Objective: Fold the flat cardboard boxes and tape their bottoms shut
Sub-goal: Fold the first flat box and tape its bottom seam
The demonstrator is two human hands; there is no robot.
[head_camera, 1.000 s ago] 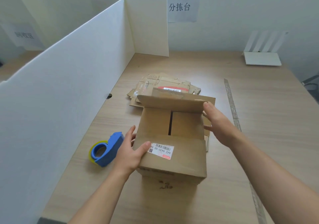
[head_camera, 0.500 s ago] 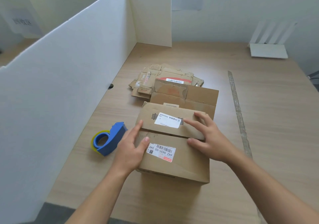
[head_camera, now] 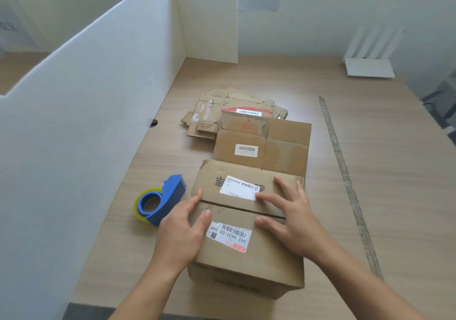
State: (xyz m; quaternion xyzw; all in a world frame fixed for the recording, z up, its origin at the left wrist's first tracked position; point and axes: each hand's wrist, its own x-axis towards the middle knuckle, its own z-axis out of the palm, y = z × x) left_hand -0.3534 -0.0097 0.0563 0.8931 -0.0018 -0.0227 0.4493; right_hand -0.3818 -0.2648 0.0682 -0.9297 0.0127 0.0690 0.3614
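Box: brown cardboard box [head_camera: 246, 263] stands at the near edge of the light wooden table [head_camera: 394, 171], bottom flaps folded shut, seam untaped.
Left hand [head_camera: 181, 230]: at the seam's left end, fingers straight, thumb pressing the near flap.
Right hand [head_camera: 296, 218]: flat, fingers spread, pressing both flaps.
Tape: blue tape dispenser [head_camera: 160, 202] just left of the box.
Risk: lifting a hand for the dispenser may let the flaps spring up, so tape lands crooked.
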